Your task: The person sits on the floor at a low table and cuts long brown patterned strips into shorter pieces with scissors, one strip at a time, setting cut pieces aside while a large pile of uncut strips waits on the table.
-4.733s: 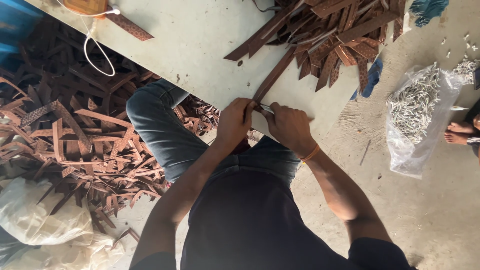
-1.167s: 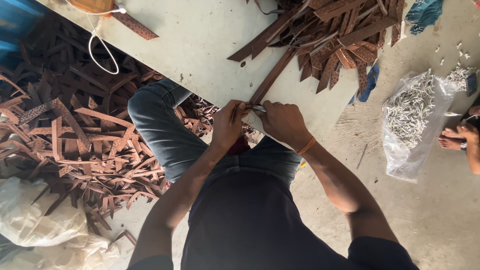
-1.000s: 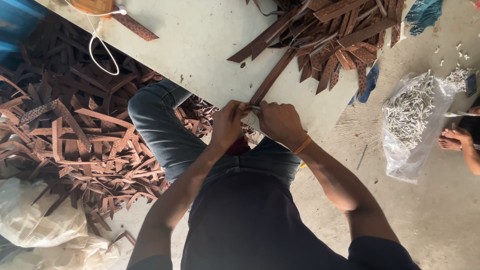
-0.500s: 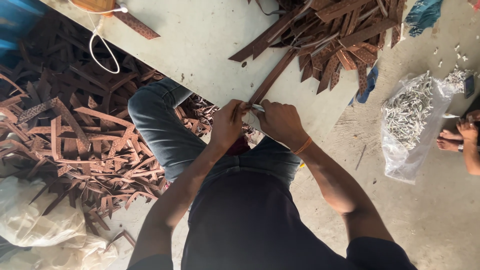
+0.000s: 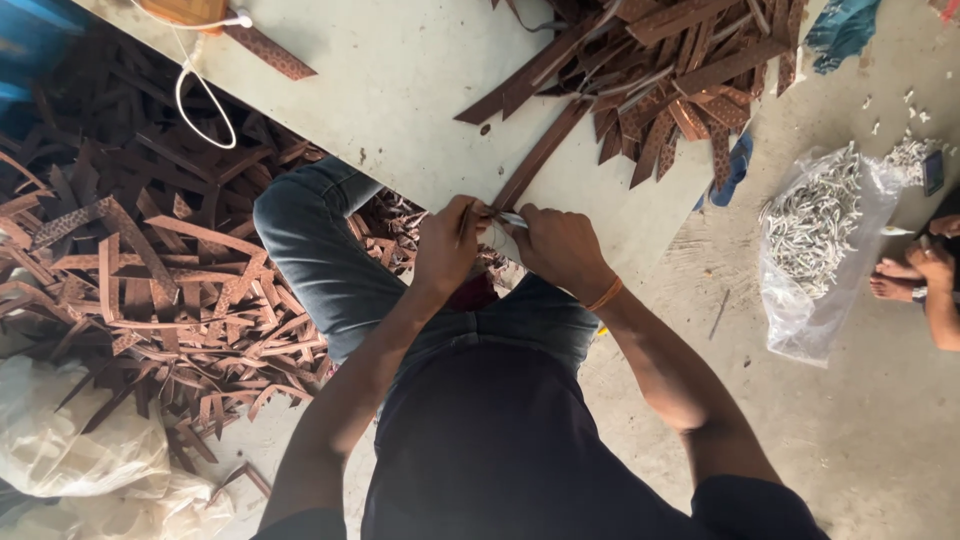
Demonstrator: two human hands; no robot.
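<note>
The left hand is pinched shut on the near end of a long brown strap, and the right hand closes beside it around a small silvery metal piece pressed against that same end; the two hands nearly touch. An orange band circles the right wrist. The strap runs from the hands up across the pale table, slanting toward its far right part, where its other end meets a heap of brown straps. Near the table's far left corner lie one short patterned strap and a looping white cable. Below the table's left edge, on the floor, spreads a wide tangle of brown offcuts, with a whitish sack nearer the person. Right of the table, a clear plastic bag of small pale metal pieces sits on the concrete, and just beyond it another person's bare feet show.
</note>
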